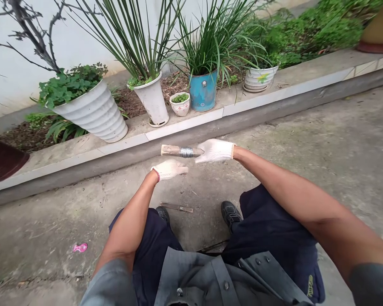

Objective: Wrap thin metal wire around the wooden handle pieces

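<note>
My right hand (216, 151), in a white knit glove, is closed round one end of a short wooden stick wound with silvery wire (185, 152). The wire coils sit at the middle of the wood, and its bare end points left. Just below that end is my left hand (170, 170), gloved too, with its fingers stretched out to the right and apart from the stick. I see nothing in it. On the concrete between my shoes lies a second, thinner wooden stick (176, 207) with a little wire round it.
Ahead runs a low tiled planter ledge (185, 126). On it stand a ribbed white pot (92, 111), a tall white pot (151, 100), a small flowered pot (180, 105), a blue bucket (203, 91) and a white bowl pot (260, 79). A pink object (80, 247) lies on the ground at left.
</note>
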Motion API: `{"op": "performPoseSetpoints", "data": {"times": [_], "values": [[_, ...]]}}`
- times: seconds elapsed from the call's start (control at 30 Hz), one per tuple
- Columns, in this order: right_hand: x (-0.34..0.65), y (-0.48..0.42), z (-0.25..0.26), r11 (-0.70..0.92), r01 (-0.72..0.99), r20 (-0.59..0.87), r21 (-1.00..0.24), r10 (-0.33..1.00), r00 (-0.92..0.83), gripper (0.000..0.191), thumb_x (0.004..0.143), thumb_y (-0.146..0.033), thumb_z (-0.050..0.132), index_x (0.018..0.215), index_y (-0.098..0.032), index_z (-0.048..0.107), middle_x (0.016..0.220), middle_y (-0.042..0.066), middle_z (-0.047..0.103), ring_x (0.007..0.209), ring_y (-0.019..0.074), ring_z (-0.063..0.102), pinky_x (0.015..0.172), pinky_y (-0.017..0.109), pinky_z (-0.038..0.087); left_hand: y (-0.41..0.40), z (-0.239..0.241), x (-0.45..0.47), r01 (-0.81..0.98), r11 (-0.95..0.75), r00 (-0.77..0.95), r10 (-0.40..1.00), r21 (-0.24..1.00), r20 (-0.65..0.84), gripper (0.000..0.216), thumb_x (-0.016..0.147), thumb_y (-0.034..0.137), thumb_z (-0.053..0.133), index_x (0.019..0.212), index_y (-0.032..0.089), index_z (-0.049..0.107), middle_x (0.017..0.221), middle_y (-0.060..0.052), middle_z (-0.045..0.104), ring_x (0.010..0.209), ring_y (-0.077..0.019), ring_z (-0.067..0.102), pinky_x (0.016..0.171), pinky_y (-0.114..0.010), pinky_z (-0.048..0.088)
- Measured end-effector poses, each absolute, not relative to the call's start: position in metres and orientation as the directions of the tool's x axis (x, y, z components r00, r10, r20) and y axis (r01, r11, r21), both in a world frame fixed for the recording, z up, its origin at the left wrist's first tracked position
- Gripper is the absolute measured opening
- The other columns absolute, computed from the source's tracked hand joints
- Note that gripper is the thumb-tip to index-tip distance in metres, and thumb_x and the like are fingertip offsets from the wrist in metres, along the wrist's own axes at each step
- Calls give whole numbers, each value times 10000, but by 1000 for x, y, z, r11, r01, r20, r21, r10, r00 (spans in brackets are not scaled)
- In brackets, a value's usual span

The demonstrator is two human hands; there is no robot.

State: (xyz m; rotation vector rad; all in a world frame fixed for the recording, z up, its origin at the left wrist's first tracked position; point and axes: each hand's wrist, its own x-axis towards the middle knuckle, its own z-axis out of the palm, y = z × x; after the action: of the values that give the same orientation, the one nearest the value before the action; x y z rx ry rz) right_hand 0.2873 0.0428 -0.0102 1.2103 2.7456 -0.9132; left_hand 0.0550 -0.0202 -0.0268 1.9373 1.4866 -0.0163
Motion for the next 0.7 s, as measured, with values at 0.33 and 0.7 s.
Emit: {"op": "performPoseSetpoints", "data": {"times": [0.33,0.7], "values": [[290,19,-8,488,591,-562,-642,226,-796,315,700,-493,690,754,-192,614,638,-8,627,552,128,568,499,229,386,-15,-34,55,879,-280,423,831,386,-360,347,848,439,494,656,185,632,607,-5,554,583,-148,421,592,-295,322],[265,34,-48,581,809,-429,90,756,-495,356,655,-237,726,993,-132,769,926,197,732,890,326,697,768,416,516,-26,-24,72,910,-183,358,798,371,-485,437,823,571,498,663,195,654,657,-10,647,571,-152,509,537,-286,306]]}}
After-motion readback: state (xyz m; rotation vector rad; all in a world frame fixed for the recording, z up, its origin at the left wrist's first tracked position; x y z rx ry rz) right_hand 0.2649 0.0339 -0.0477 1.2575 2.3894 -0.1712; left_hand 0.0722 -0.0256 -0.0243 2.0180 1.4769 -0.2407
